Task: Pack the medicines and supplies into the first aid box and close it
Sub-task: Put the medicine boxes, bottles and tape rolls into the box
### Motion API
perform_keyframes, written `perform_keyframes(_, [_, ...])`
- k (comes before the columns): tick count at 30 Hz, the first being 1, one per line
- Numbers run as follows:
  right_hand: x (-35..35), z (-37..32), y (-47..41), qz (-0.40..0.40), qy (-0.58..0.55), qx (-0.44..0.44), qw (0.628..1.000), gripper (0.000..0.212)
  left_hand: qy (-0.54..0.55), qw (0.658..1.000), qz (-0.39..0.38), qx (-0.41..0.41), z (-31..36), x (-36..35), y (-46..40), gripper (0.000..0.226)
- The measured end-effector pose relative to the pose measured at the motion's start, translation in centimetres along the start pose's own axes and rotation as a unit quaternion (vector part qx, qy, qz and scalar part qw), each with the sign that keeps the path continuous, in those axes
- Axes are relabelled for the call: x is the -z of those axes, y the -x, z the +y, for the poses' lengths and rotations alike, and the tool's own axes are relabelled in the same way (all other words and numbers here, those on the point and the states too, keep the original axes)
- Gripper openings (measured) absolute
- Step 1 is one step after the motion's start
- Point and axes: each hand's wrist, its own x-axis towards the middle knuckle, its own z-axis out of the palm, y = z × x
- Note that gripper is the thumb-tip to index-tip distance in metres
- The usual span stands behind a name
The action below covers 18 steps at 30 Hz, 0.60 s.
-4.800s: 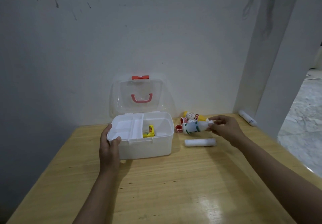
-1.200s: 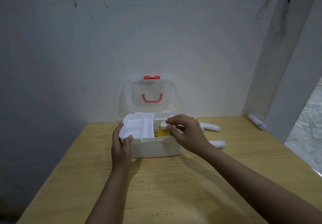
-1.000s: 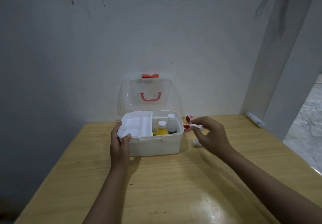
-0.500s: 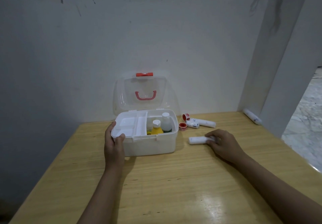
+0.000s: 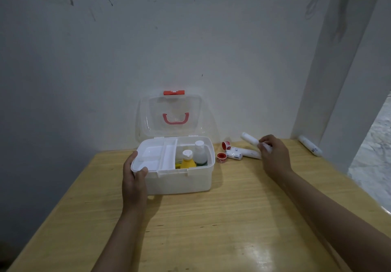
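Observation:
The white first aid box (image 5: 179, 181) stands open on the wooden table, its clear lid (image 5: 171, 116) with red handle upright against the wall. A white divided tray (image 5: 155, 157) fills its left half. A yellow bottle (image 5: 187, 160) and a white bottle (image 5: 200, 153) stand upright in the right half. My left hand (image 5: 134, 178) grips the box's front left corner. My right hand (image 5: 274, 155) holds a white bandage roll (image 5: 249, 138) lifted above the table, right of the box. Two red tape rolls (image 5: 221, 157) and two white rolls (image 5: 243, 153) lie beside the box.
Another white roll (image 5: 310, 148) lies at the table's back right corner by a white pillar (image 5: 342, 59). The wall stands directly behind the box. The table's right edge (image 5: 359, 185) drops off to a floor.
My right hand closed on the white roll lying in front of the others and raised it off the table toward the back. The left hand stayed on the box.

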Motion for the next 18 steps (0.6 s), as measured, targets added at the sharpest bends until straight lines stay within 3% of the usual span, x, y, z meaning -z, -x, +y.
perform_keyframes(7, [-2.1, 1.8, -1.8, -0.125, 0.067, -0.024, 0.99, 0.014, -0.01, 1.0, -0.008, -0.007, -0.3, 0.1, -0.3, 0.065])
perform_keyframes(11, [-1.5, 1.7, -1.0, -0.136, 0.056, 0.007, 0.989, 0.019, 0.001, 1.0, -0.013, -0.012, -0.3, 0.1, -0.3, 0.078])
perform_keyframes(18, [-1.2, 2.2, -0.6, -0.141, 0.096, 0.03, 0.985, 0.028, 0.0, 1.0, -0.011, -0.009, -0.3, 0.1, -0.3, 0.079])
